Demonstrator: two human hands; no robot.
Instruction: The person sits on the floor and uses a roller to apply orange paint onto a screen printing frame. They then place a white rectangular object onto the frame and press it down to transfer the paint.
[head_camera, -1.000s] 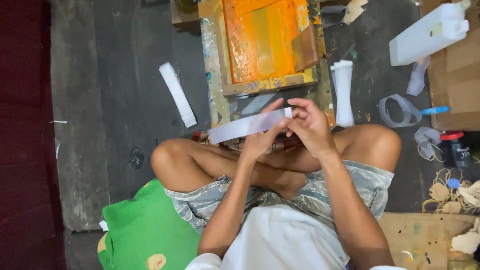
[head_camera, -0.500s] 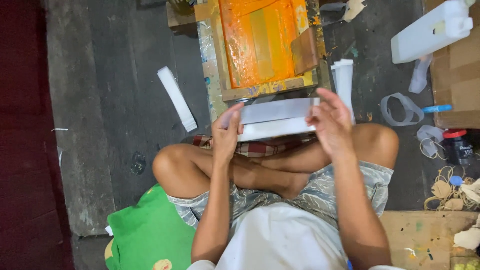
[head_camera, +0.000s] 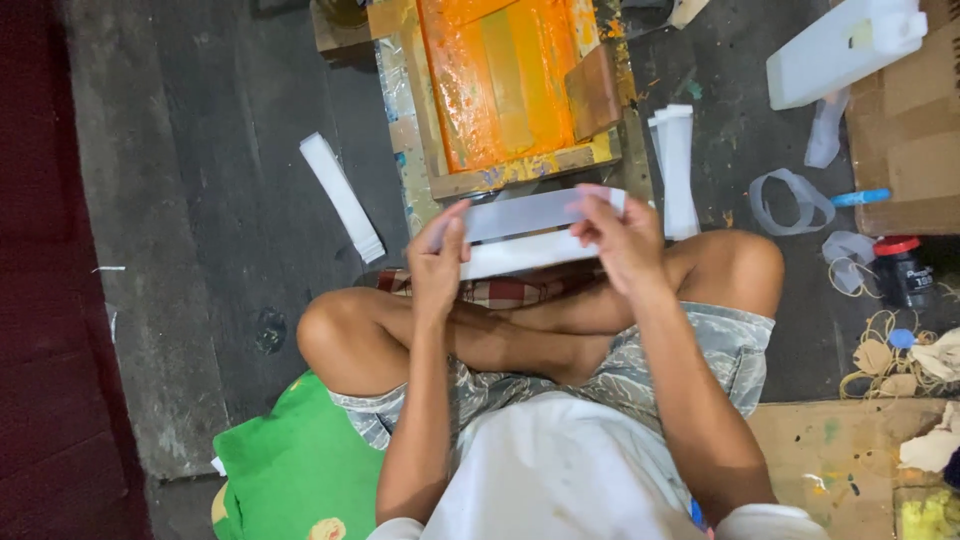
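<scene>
on the dark floor, seated cross-legged, big orange-inked screen frame straight ahead. white jerrycan far right, contents not visible; dark red-capped bottle near the knee, contents unclear. two strip stacks lie apart: left one, right one. hands set apart, both closed on white paper strips held just over the knees below the frame: left hand pinches the left end, right hand the right. risk: top strip looks fanned off the lower one, loose pinch could drop them; wet ink close by could smear them.
</scene>
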